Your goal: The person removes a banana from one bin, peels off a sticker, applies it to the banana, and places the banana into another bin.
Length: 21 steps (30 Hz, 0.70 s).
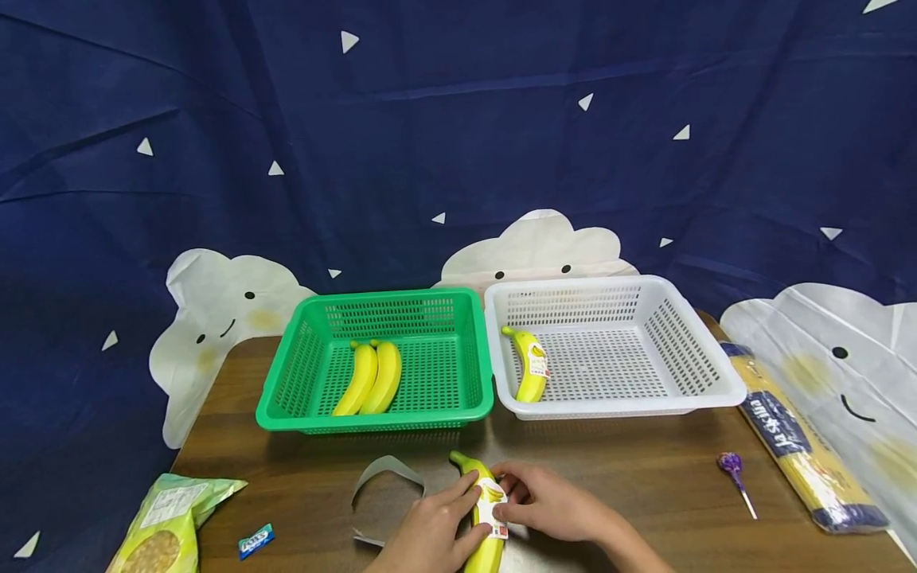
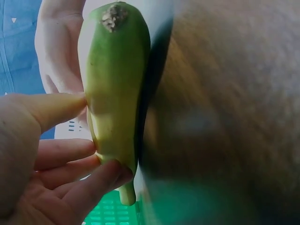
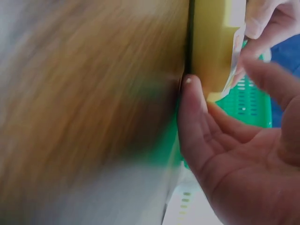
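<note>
A yellow banana [image 1: 485, 549] lies on the wooden table [image 1: 645, 477] at the front centre, and both hands are on it. My left hand [image 1: 464, 509] pinches it from the left between thumb and fingers; the left wrist view shows this grip [image 2: 93, 140] on the banana [image 2: 117, 93]. My right hand [image 1: 510, 500] holds it from the right, fingertips on the white label [image 1: 493, 509]. In the right wrist view one edge of the label [image 3: 234, 56] stands off the banana [image 3: 211, 42]. The green basket [image 1: 286, 390] holds two bananas [image 1: 371, 378]. A labelled banana [image 1: 532, 368] lies in the white basket [image 1: 702, 358].
A curled grey paper strip [image 1: 387, 469] lies left of the hands. A green snack bag [image 1: 165, 529] and a small blue candy [image 1: 255, 541] sit at the front left. A purple lollipop [image 1: 732, 465] and a long pasta packet [image 1: 795, 438] lie at the right.
</note>
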### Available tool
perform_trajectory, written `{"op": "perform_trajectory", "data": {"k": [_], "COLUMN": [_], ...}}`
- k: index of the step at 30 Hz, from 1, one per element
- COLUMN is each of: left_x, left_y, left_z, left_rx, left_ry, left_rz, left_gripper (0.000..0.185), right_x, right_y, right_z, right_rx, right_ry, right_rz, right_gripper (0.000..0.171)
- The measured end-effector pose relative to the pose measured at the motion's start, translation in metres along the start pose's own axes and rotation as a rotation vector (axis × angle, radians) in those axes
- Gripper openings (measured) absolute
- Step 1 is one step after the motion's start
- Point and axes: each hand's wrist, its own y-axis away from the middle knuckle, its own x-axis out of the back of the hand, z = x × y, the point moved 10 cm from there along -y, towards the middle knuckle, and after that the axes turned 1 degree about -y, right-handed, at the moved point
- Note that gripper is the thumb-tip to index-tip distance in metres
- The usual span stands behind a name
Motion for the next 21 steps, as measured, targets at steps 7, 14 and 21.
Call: {"op": "perform_trajectory", "data": {"k": [7,14,21], "left_x": [0.0017,0.0019,0.0004], "left_y": [-0.002,-0.0012,-0.0006], "left_z": [0.0001,0.0018,0.0015], "left_rx": [-0.006,-0.019,-0.013], "left_ry": [0.002,-0.01,-0.027], "left_rz": [0.011,0.026,0.01], "left_gripper": [0.047,0.045,0.046], "right_x": [0.0057,0.0045,0.0032], "right_y": [-0.0045,-0.0056,-0.0068], "right_z": [0.004,0.0067,0.0052], "right_rx": [-0.067,-0.09,-0.09], "right_ry": [-0.016,-0.011,0.004], "right_rz": [0.052,0.079,0.103], "right_gripper": [0.04,0.045,0.04]}}
